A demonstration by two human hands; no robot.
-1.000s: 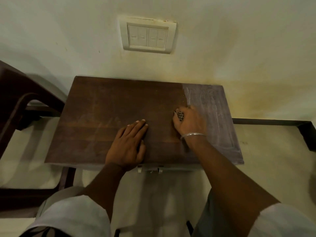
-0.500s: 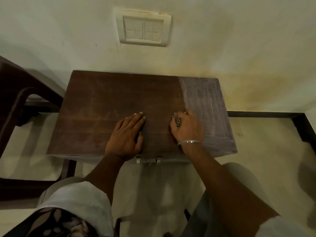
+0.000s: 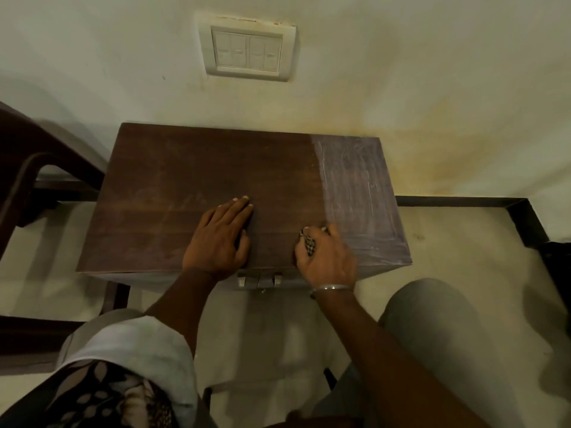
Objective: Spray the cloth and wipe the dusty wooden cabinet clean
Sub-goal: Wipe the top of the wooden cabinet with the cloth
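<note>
Fingers (image 3: pixel 334 233) of the right hand (image 3: pixel 327 257) are clenched round a bunched checked cloth (image 3: pixel 309 244), and only a dark-and-light scrap of it pokes out beside the thumb. That hand is pressed down on the top of the wooden cabinet (image 3: pixel 185 180), close to the front edge and right of the middle, and it's a touch blurred. It sits right on the line where dark brown wood meets a pale, streaky dusty strip (image 3: pixel 355 193) that runs from back edge to front edge along the right side of the top. A thin silver bangle (image 3: pixel 332 287) circles the right wrist, just off the front edge.

Over to the left hand (image 3: pixel 216 239): flat, palm down, its fingers (image 3: pixel 238 206) straight and together, grasping nothing. It rests on the dark wood near the middle of the front edge, apart from the right hand. Between the two wrists, on the cabinet's front face just under the edge, a small pale metal fitting (image 3: pixel 259 281) shows.

Behind the cabinet, a stained cream wall (image 3: pixel 432 72) carries a white switch plate (image 3: pixel 248 49) above the back edge. Off the left edge stands a dark wooden chair (image 3: pixel 21 168). Off the right edge lies pale floor (image 3: pixel 463 248), with a dark skirting line (image 3: pixel 457 200) at the wall's foot. At the bottom of the view, a grey sleeve (image 3: pixel 133 344) and a grey-clad knee (image 3: pixel 448 335).
</note>
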